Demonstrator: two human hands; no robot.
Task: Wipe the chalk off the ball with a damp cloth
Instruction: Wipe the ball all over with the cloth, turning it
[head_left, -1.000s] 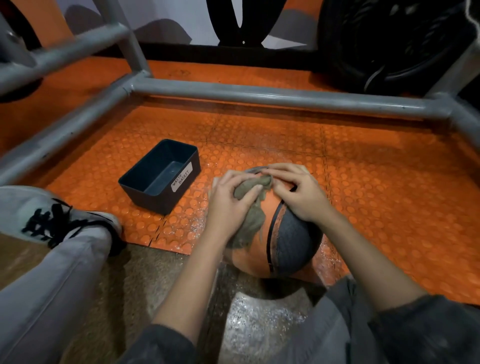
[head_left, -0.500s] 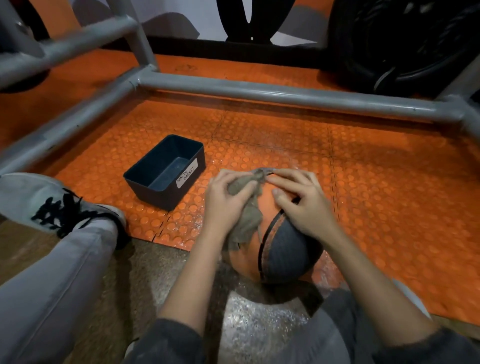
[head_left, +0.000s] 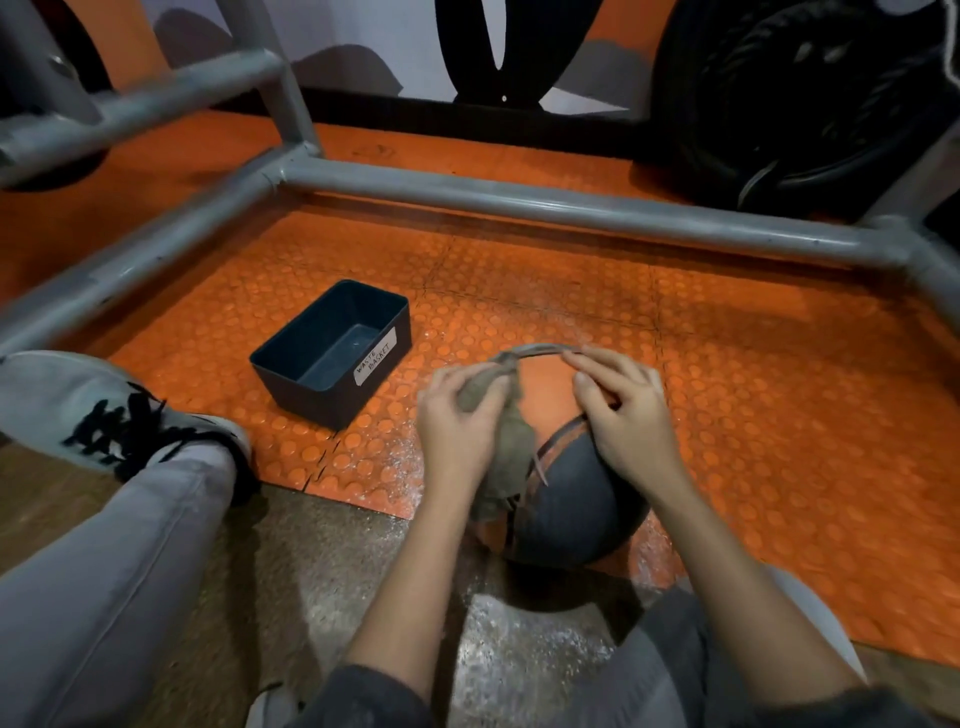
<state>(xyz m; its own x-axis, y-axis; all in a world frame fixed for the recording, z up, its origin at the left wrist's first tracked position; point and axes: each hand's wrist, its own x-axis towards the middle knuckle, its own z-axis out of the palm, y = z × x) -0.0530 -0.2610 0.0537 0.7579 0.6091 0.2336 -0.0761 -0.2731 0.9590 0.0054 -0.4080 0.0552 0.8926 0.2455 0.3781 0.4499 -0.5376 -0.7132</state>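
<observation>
An orange and dark grey ball (head_left: 571, 499) rests on the floor at the edge of the orange studded mat, between my knees. A grey-brown damp cloth (head_left: 506, 441) drapes down the ball's left side. My left hand (head_left: 457, 421) grips the bunched upper part of the cloth against the ball. My right hand (head_left: 623, 415) lies on the ball's top right, and its fingertips pinch a thin stretched edge of the cloth that runs across the top of the ball. White chalk dust speckles the mat beside the ball.
A dark bin labelled "waste basket" (head_left: 332, 358) stands on the orange mat (head_left: 779, 389), left of the ball. A grey metal tube frame (head_left: 519, 200) crosses behind. My left leg and sneaker (head_left: 104, 415) lie at the left. Black tyres (head_left: 795, 104) stand at the back.
The cloth's top edge has been pulled out into a taut strip between both hands. My right hand slid slightly right on the ball. The view shifted a little.
</observation>
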